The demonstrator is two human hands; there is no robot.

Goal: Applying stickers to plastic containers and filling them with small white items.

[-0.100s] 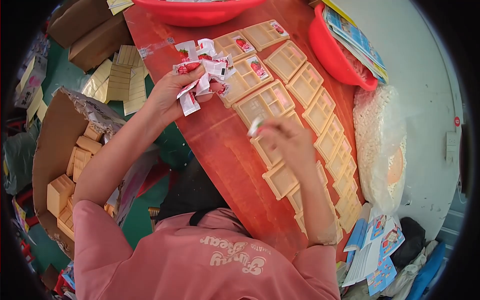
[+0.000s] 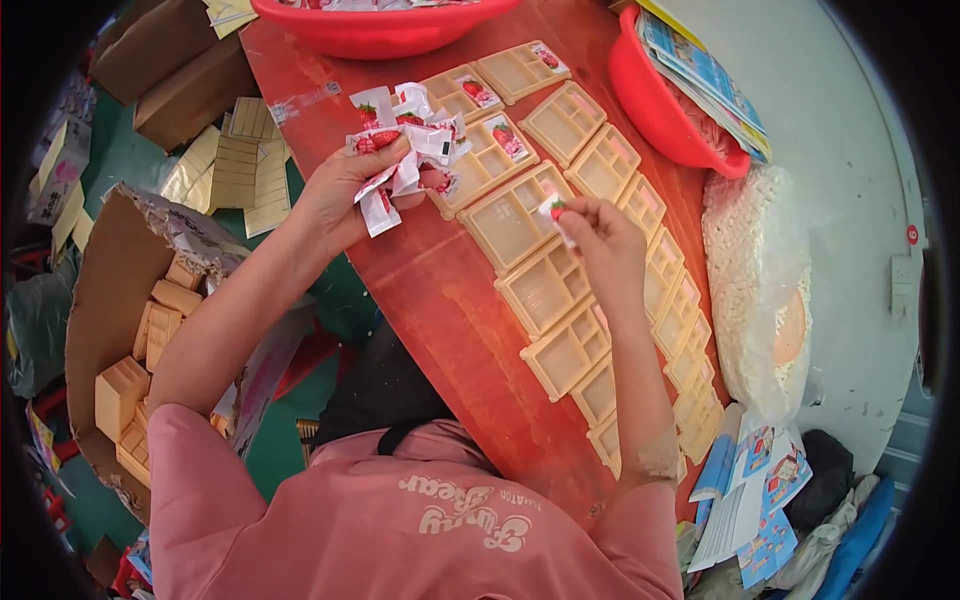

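My left hand (image 2: pixel 338 196) is closed around a bunch of small white sachets (image 2: pixel 436 146) printed with red strawberries, held over the table's left side. Between the thumb and fingers of my right hand (image 2: pixel 614 250) is a single strawberry sachet (image 2: pixel 552 211). It hovers at the right part of a cream plastic tray (image 2: pixel 503 228) divided into compartments. Beyond it, a similar tray (image 2: pixel 460 182) has a strawberry sachet (image 2: pixel 508 141) in its far right compartment. Two trays at the far end also hold such sachets. My right hand and forearm partly cover the nearer trays.
Trays stand in rows along the red table (image 2: pixel 425 300). A red basin (image 2: pixel 385 35) sits at the far edge; another basin (image 2: pixel 665 125) holds leaflets. A clear bag of pale pieces (image 2: pixel 745 290) lies at right. On the left, a cardboard box (image 2: pixel 110 290) contains cream plastic parts.
My right hand has moved away from me and slightly right with its sachet, toward the tray's right side. My left hand stays nearly in place with the bunch.
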